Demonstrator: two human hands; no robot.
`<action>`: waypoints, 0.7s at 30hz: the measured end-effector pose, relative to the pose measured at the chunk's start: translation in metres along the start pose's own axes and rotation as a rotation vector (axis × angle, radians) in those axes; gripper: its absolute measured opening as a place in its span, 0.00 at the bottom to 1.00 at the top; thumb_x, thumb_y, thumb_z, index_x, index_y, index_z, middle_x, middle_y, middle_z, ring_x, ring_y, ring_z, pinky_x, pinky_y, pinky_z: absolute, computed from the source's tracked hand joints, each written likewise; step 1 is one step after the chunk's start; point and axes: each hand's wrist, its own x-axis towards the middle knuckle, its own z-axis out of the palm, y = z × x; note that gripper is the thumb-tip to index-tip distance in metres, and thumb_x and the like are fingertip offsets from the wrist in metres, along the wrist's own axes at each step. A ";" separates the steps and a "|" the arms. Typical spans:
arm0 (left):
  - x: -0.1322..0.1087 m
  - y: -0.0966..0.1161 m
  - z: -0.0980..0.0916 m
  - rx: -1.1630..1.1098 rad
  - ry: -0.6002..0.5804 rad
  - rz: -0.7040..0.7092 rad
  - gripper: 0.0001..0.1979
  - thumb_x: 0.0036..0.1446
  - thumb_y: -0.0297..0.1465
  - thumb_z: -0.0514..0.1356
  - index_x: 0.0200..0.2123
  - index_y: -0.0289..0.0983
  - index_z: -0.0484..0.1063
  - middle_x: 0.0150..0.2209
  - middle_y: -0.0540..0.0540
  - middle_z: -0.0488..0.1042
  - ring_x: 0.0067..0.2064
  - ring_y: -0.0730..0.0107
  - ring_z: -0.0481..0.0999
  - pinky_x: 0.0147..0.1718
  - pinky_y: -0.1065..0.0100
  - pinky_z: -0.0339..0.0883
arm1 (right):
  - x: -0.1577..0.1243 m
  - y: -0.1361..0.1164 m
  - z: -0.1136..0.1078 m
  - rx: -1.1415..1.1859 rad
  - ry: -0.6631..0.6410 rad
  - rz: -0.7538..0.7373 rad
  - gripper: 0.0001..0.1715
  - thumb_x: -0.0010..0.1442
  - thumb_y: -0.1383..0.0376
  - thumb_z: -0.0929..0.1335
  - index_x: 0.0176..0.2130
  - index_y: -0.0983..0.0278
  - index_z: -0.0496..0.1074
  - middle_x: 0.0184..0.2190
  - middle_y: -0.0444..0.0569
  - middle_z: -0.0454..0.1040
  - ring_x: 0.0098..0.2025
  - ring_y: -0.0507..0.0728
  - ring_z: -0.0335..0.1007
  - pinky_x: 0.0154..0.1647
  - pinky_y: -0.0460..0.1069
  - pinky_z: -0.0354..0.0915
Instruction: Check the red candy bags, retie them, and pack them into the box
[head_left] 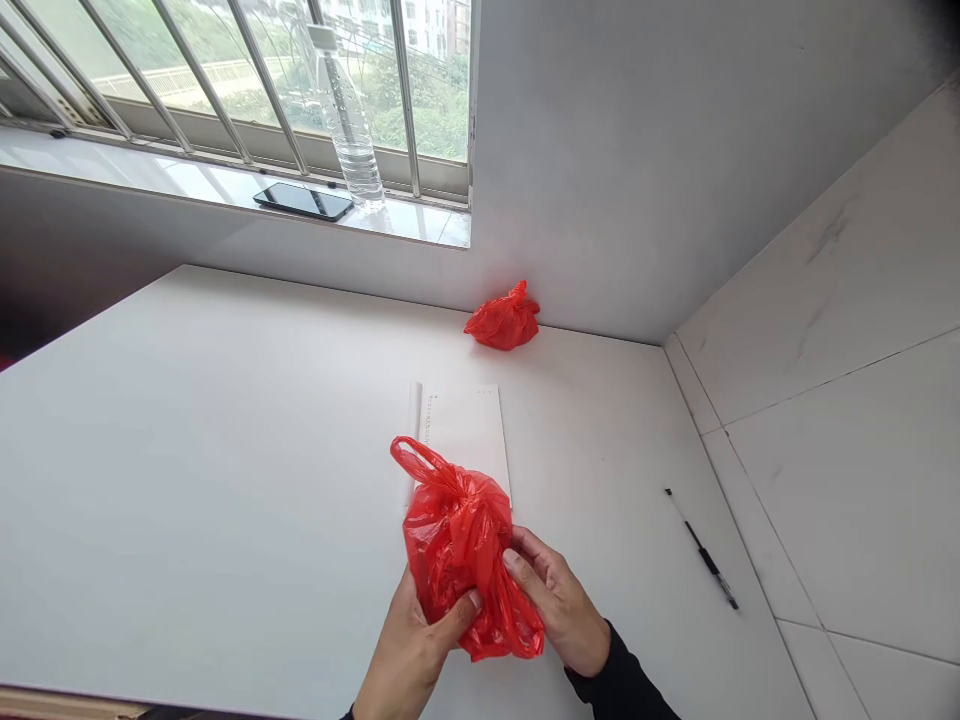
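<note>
A red plastic bag, gathered at the top with one handle loop sticking out to the upper left, is held between both hands over the front of the table. My left hand grips its lower left side, thumb across the front. On the right side, my right hand pinches the film between thumb and fingers. What the bag contains cannot be made out. Just behind it lies an open notebook, its lower part covered by the bag.
A second red bag sits against the wall at the table's back edge. To the right lies a black pen near the tiled wall. A phone and a water bottle are on the windowsill, before the barred window.
</note>
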 end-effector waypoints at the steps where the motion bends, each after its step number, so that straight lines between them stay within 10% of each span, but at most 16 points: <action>1: 0.002 -0.001 -0.002 0.005 0.002 -0.026 0.29 0.43 0.40 0.73 0.48 0.38 0.73 0.38 0.42 0.80 0.31 0.58 0.77 0.30 0.61 0.74 | -0.001 0.002 -0.001 -0.016 -0.013 0.019 0.24 0.67 0.53 0.67 0.58 0.58 0.70 0.48 0.52 0.76 0.48 0.60 0.72 0.50 0.55 0.67; 7: 0.001 -0.006 -0.001 -0.025 0.020 -0.113 0.29 0.49 0.42 0.70 0.53 0.38 0.71 0.43 0.38 0.79 0.36 0.52 0.79 0.28 0.59 0.75 | -0.002 0.009 -0.003 0.055 0.006 0.013 0.26 0.63 0.56 0.71 0.58 0.60 0.70 0.47 0.53 0.76 0.48 0.59 0.73 0.52 0.56 0.66; 14: 0.008 0.011 -0.006 -0.575 0.002 -0.282 0.13 0.54 0.37 0.66 0.40 0.35 0.79 0.41 0.40 0.81 0.43 0.50 0.81 0.41 0.59 0.76 | -0.005 0.008 -0.010 0.074 -0.076 0.128 0.19 0.60 0.57 0.72 0.48 0.63 0.77 0.37 0.47 0.77 0.34 0.53 0.70 0.35 0.48 0.64; 21: 0.012 0.007 -0.008 -0.537 0.063 -0.184 0.17 0.47 0.29 0.70 0.43 0.37 0.77 0.38 0.45 0.81 0.37 0.57 0.82 0.36 0.65 0.75 | -0.008 0.007 -0.001 0.004 -0.100 0.037 0.24 0.65 0.54 0.69 0.58 0.58 0.70 0.46 0.51 0.75 0.45 0.58 0.71 0.51 0.54 0.65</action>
